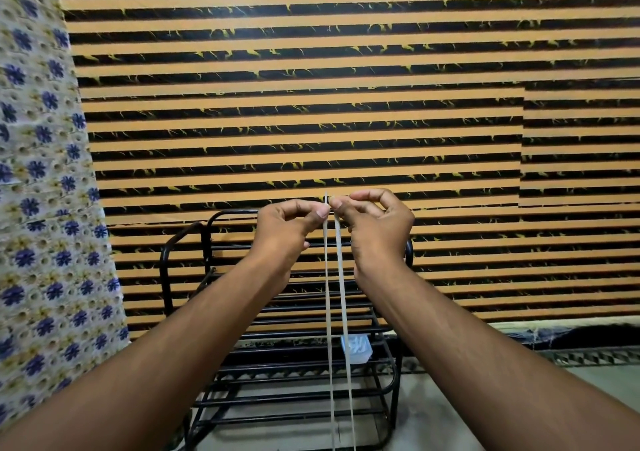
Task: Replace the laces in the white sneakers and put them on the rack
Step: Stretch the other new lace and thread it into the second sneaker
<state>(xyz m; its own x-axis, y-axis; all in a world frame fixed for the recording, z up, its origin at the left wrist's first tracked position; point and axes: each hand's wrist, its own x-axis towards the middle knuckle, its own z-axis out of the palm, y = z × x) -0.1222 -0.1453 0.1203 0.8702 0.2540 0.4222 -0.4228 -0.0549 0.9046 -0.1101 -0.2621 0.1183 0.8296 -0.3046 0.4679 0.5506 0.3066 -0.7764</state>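
A white flat lace (339, 312) hangs as two strands from my raised hands down past the bottom edge of the view. My left hand (285, 229) pinches the top of the lace between thumb and forefinger. My right hand (375, 224) pinches the lace right beside it, fingertips almost touching the left hand's. One lace tip sticks up just above the pinch. Behind and below the hands stands a black metal rack (298, 374) with barred shelves. No sneakers are in view.
A small pale translucent object (356, 346) lies on a rack shelf. The wall (311, 87) behind has orange and black horizontal stripes. A floral cloth (45, 208) with blue flowers hangs at the left. Grey floor (433, 426) shows to the right of the rack.
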